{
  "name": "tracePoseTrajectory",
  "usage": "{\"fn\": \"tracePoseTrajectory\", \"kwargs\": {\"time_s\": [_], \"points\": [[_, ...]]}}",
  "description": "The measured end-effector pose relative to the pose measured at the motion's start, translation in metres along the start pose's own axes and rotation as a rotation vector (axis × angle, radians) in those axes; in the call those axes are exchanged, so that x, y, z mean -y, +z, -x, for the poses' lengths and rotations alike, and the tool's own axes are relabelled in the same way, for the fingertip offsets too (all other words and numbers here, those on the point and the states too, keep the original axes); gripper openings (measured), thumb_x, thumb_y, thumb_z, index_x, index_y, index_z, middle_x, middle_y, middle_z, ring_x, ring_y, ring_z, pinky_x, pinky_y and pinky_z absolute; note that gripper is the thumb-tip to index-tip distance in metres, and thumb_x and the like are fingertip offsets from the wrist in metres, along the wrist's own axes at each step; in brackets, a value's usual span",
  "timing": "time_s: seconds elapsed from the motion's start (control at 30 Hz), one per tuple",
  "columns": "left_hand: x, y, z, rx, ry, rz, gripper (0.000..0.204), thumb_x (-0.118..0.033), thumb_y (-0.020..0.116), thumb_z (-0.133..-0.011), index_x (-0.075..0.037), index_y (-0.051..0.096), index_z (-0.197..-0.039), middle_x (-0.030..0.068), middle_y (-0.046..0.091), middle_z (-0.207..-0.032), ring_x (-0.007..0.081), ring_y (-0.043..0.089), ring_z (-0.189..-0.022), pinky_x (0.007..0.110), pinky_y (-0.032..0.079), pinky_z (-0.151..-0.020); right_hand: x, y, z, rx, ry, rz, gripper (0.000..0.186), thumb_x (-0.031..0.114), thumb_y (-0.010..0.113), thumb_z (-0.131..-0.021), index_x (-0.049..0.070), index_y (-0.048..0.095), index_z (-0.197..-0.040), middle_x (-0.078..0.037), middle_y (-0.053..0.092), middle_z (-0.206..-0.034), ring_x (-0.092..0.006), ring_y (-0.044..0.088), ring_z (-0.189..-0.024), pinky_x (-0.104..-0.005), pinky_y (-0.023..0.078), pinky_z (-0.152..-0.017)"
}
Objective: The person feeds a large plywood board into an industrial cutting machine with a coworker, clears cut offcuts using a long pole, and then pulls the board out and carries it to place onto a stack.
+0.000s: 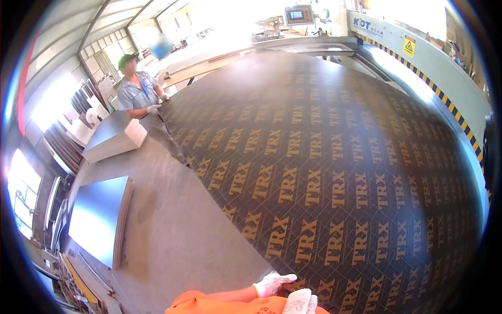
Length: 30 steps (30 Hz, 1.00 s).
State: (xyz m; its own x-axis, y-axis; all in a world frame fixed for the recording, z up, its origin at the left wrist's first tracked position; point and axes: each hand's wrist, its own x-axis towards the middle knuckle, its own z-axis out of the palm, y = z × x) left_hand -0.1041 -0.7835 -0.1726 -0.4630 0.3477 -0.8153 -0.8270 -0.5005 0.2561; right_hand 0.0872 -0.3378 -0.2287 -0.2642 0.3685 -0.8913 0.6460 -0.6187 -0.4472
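Find broad, dark-brown, gold-printed board sheet lying apparently uncut alongside long grey machine beam; judge positioning under way, machining left. Note white-gloved left hand touching near edge, fingers partly extended; cannot tell whether clamped. Cannot make out right hand. Record grey-shirted co-worker standing at far-left edge.

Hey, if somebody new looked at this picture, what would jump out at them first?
Probably the huge dark panel with rows of gold lettering, spreading across the middle and right. Next might come the black-and-yellow striped strip along the machine at the right, and the co-worker in a green cap standing by the panel's edge at the upper left. At the bottom, the wearer's white-gloved left hand touches the panel's near edge.
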Motion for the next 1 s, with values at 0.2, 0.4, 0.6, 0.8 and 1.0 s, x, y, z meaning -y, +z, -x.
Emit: {"fn": "tracePoseTrajectory", "kwargs": {"time_s": [0.2, 0.4, 0.6, 0.8, 1.0], "points": [[0.007, 0.018, -0.012, -0.003, 0.04, 0.214, 0.037, -0.021, 0.08, -0.099, 0.004, 0.068, -0.122, 0.0248, 0.077, -0.11, 0.0363, 0.076, -0.096, 0.052, 0.063, -0.088, 0.037, 0.021, -0.012, 0.055, -0.024, 0.112, 0.055, 0.062, 0.055, -0.109, 0.012, 0.069, -0.09, -0.004, 0.061, -0.072, -0.0223, 0.054, -0.062, -0.0381, 0.045, -0.059], [0.012, 0.016, -0.029, -0.154, 0.252, 0.101, 0.021, -0.015, 0.082, -0.097, 0.002, 0.078, -0.109, 0.0149, 0.078, -0.107, 0.0311, 0.078, -0.096, 0.048, 0.063, -0.088, 0.076, 0.038, -0.019, 0.158, -0.084, 0.261, 0.057, 0.062, 0.054, -0.109, 0.011, 0.071, -0.092, -0.005, 0.064, -0.074, -0.0235, 0.057, -0.064, -0.0395, 0.047, -0.062], [0.013, 0.015, -0.055, -0.075, 0.422, 0.199, 0.028, -0.011, 0.083, -0.095, 0.008, 0.073, -0.113, 0.0163, 0.076, -0.105, 0.0371, 0.077, -0.09, 0.055, 0.065, -0.088, 0.111, 0.049, -0.023, 0.262, -0.223, 0.481, 0.059, 0.062, 0.053, -0.108, 0.009, 0.073, -0.094, -0.007, 0.067, -0.077, -0.0248, 0.06, -0.066, -0.0408, 0.048, -0.065], [0.011, 0.005, -0.074, -0.094, 0.407, 0.218, 0.014, -0.009, 0.078, -0.098, 0.001, 0.075, -0.107, 0.0148, 0.078, -0.11, 0.0339, 0.078, -0.097, 0.058, 0.065, -0.088, 0.136, 0.076, -0.012, 0.346, -0.408, 0.74, 0.061, 0.063, 0.052, -0.108, 0.008, 0.075, -0.096, -0.009, 0.07, -0.079, -0.026, 0.062, -0.068, -0.0421, 0.05, -0.067], [0.01, 0.02, -0.073, -0.183, 0.46, 0.296, 0.021, -0.005, 0.078, -0.096, 0.005, 0.069, -0.112, 0.0181, 0.069, -0.105, 0.0416, 0.073, -0.104, 0.067, 0.06, -0.093, 0.148, 0.097, -0.007, 0.408, -0.374, 0.259, 0.051, 0.048, 0.06, -0.111, 0.002, 0.075, -0.096, -0.009, 0.072, -0.082, -0.0208, 0.066, -0.068, -0.0337, 0.052, -0.062]]}}
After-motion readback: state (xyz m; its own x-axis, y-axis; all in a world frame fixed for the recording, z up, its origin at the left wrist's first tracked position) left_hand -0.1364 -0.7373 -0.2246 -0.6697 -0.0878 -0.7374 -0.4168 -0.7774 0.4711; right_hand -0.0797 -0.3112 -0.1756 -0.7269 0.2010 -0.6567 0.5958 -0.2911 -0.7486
